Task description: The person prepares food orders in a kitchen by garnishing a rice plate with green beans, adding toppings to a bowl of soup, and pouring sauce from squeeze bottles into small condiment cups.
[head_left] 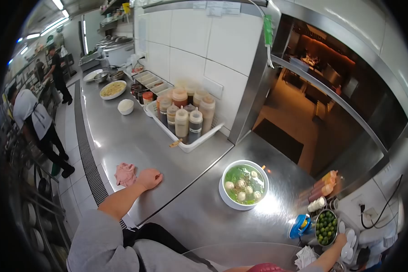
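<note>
My left hand point(150, 178) rests on the steel counter with its fingers curled closed, and nothing shows in it. Just beside its wrist lies a crumpled pink cloth point(125, 174). At the lower right, my right hand point(339, 243) reaches in among white spoons point(347, 250), next to a metal container of small green limes point(326, 227). Its fingers are too small and partly hidden to tell whether they grip a spoon. Between my two arms, farther forward, a white bowl point(223, 192) holds green soup with several pale balls in it.
A white tray point(190, 147) of squeeze bottles stands against the tiled wall. Farther left are a rice bowl point(125, 107) and a dish of food point(113, 90). A blue-topped item point(299, 226) and sauce bottles point(324, 186) stand at right. Other people work at far left.
</note>
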Tool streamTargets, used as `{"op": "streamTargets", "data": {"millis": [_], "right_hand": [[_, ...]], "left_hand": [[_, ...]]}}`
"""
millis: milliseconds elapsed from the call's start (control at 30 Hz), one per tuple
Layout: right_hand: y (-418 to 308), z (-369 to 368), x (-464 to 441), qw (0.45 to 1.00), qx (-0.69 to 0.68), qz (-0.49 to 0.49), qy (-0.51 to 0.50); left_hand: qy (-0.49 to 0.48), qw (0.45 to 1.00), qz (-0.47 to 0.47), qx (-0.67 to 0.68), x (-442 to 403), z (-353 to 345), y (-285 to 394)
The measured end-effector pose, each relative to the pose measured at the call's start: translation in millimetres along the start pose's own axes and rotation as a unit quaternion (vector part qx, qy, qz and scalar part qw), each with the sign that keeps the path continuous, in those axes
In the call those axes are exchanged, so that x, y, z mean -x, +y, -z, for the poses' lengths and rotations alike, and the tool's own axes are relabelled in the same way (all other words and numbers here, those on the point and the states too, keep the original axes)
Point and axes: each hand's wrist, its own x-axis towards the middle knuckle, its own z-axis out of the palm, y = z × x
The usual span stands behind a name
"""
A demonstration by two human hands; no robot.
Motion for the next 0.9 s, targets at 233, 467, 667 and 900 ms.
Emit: {"op": "streamTargets", "data": {"millis": [233,467,667,900], "right_hand": [[14.0,-15.7,1.0,0.981,-0.111,0.003,0.159],[41.0,74.5,-16.3,0.99,-0.101,0.025,-0.09],[-71.6,278.3,164.7,0.937,-0.213,0.248,-0.125],[-267.7,306.5,326.8,0.6,-0.323,0.72,-0.132]], "left_hand": [[-0.013,1.0,0.002,-0.02,0.7,-5.7,-4.2],[0.005,1.0,0.004,0.009,0.0,-2.4,-0.9],[-0.042,0.941,0.042,0.333,20.2,23.5,92.9],[-0.551,0.555,0.186,0.594,40.7,63.3,203.8]]}}
